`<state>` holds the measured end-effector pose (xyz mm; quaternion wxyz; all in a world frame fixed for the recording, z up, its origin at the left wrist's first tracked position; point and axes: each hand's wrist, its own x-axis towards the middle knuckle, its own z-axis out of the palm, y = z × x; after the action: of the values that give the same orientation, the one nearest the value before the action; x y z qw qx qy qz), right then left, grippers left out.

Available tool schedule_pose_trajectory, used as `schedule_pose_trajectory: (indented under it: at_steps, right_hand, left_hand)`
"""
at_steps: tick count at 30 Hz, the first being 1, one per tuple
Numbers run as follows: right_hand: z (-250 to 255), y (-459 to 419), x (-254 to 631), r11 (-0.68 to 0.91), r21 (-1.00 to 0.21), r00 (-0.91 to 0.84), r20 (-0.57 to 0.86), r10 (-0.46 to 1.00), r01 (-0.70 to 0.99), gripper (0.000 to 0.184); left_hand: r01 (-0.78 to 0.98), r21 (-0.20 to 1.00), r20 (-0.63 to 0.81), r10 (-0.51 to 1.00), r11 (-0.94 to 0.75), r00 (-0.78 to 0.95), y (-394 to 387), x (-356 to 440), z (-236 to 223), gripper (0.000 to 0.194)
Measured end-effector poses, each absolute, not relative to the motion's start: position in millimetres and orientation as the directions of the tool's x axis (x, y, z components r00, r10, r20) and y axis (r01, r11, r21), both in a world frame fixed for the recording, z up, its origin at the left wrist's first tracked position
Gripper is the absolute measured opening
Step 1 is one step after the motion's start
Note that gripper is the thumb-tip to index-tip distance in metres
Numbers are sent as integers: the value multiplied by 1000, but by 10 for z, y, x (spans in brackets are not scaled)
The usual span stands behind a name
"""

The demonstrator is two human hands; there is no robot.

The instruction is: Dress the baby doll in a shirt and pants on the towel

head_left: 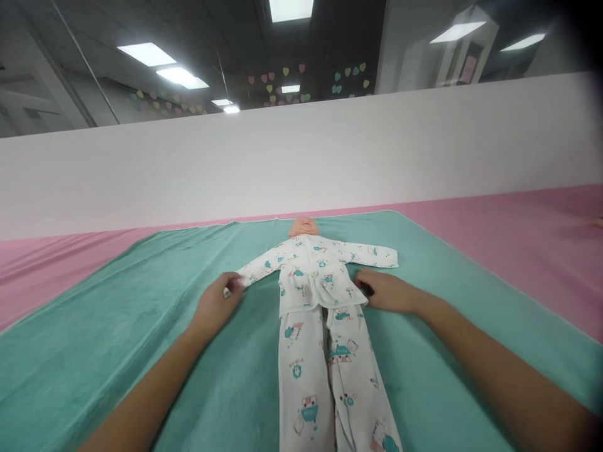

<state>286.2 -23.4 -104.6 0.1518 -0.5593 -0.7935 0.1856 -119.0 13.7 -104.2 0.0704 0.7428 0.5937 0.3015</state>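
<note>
A baby doll (304, 226) lies on its back, its head at the far end, with only the lower face and neck showing. It wears a white printed baby shirt (301, 270) with a button at the middle and matching baby trousers (301, 370). My left hand (220, 300) is closed on the cuff of the sleeve on the left, which is stretched out sideways. Curled at the shirt's lower right edge, my right hand (384, 290) pinches the fabric near the hem. The other sleeve (374, 255) lies spread out to the right.
A green blanket (226, 389) is spread under the doll, with folds on the left. Around it shows a pink cover (532, 232). A low white wall (282, 163) runs along the back, below a dark glass pane reflecting ceiling lights and heart stickers.
</note>
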Motion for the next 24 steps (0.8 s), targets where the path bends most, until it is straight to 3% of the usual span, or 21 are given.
schedule_pose_trajectory:
  at_steps: [3, 5, 10, 13, 16, 20, 24]
  right_hand:
    - [-862, -385, 2730, 323, -558, -455, -112, 883, 764, 24]
    - [-784, -439, 2675, 307, -605, -489, -157, 858, 734, 31]
    - [-868, -416, 2556, 308, -501, -395, -75, 916, 809, 14]
    - [-965, -396, 2544, 309, -458, -387, -84, 918, 834, 30]
    - [-951, -423, 2600, 302, -517, -413, -112, 904, 801, 32]
    - [-823, -462, 2707, 246, -612, -408, -139, 902, 752, 26]
    - [-800, -445, 2748, 201, -596, -383, -195, 903, 777, 25]
  left_hand:
    - [731, 492, 232, 880, -473, 414, -3, -967, -1054, 20]
    - [695, 438, 210, 817, -570, 538, -88, -829, -1050, 15]
    - [618, 250, 279, 666, -746, 691, -220, -621, -1006, 6]
    - [599, 165, 330, 616, -784, 716, -243, -592, -996, 15]
    - [602, 139, 428, 596, -786, 680, -243, -627, -993, 18]
    - [617, 171, 574, 587, -768, 571, -244, -721, -966, 17]
    - [636, 218, 527, 638, -740, 561, -254, -775, -961, 18]
